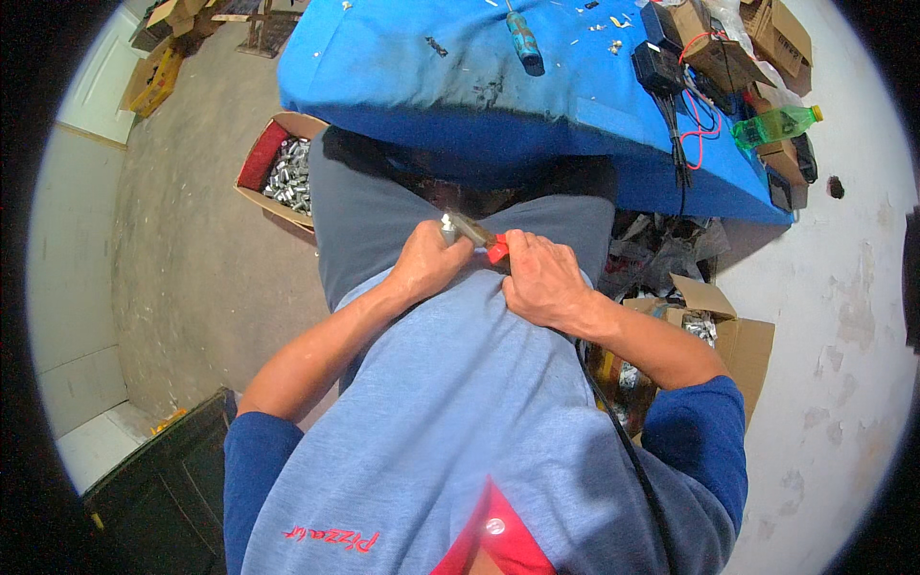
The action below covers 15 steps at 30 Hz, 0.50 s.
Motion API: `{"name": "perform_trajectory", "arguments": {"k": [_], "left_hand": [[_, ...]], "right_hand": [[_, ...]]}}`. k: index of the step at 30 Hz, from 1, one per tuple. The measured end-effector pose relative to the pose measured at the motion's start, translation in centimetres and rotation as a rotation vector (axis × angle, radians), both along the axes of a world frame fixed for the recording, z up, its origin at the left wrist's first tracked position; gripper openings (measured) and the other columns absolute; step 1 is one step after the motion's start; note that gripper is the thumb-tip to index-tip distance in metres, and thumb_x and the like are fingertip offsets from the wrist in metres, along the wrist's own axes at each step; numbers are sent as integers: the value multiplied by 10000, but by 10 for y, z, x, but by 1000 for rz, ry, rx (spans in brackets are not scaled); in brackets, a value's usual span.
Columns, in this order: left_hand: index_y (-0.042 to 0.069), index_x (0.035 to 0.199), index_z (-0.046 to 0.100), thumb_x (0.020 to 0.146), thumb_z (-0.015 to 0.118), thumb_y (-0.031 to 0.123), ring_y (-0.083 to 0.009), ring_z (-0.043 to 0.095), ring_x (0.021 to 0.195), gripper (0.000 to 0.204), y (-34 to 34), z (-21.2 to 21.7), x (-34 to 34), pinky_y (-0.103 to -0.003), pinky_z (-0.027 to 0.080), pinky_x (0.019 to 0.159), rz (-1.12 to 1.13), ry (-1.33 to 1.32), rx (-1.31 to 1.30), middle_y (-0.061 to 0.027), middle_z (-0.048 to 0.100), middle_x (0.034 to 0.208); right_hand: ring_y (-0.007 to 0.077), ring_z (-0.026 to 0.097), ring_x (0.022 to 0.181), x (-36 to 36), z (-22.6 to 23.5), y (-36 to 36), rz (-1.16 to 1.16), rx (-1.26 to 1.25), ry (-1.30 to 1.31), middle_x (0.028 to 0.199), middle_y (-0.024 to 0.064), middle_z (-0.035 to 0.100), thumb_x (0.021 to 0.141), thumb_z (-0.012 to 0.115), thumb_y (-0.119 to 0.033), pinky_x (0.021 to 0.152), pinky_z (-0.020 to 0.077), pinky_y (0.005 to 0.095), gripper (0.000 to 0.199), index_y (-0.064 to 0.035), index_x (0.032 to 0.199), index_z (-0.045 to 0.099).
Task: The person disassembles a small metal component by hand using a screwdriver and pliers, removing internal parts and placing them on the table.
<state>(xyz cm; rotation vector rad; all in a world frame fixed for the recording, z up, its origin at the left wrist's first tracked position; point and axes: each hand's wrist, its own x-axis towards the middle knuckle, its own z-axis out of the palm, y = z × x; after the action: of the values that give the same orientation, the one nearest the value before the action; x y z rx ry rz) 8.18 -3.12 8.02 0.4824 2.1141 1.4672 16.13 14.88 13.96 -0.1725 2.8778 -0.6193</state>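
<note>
Left: an open box (pixel 254 163) of loose silvery pieces (pixel 290 178) sits beside your leg, within easy view. Next, your left hand (pixel 428 261): its fingers are closed in a pinch on a small metal piece (pixel 448 230). Judged best here: keep that pinch firm and low, so the piece cannot roll, and leave its top clear. Centre: the grey-brown end of a red-handled tool (pixel 497 251) points up and left toward the piece; blur hides the tool's exact kind. Bring the two into line before adding force, and load gradually. Right: your right hand (pixel 546 280) has its fingers wrapped round the tool's handle; the grip looks secure, though the fingertips are hidden beneath.

Position: the piece stands at the upper edge of your left fingers, just left of the tool's end and apart from your right fingers. Contact between piece and tool: cannot tell. Both hands work over your lap, short of the blue-covered counter (pixel 402 72).
</note>
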Motion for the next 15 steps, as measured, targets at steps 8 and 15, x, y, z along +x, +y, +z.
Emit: {"name": "perform_trajectory", "arguments": {"k": [8, 15], "left_hand": [[-5, 781, 625, 886, 543, 162, -61, 425, 605, 214, 3, 18, 2, -313, 369, 500, -11, -86, 100, 42, 500, 645], [74, 722, 564, 873, 551, 197, -51, 402, 605, 195, 4, 24, 2, -282, 336, 508, -23, -264, 145, 60, 473, 643]], "right_hand": [[427, 619, 903, -2, 6, 9, 11, -53, -41, 920, 249, 629, 761, 578, -123, 799, 483, 515, 303, 18, 1019, 503], [458, 578, 1047, -7, 17, 20, -25, -308, -432, 1093, 278, 617, 781, 522, -138, 909, 444, 517, 420, -39, 1187, 478]]}}
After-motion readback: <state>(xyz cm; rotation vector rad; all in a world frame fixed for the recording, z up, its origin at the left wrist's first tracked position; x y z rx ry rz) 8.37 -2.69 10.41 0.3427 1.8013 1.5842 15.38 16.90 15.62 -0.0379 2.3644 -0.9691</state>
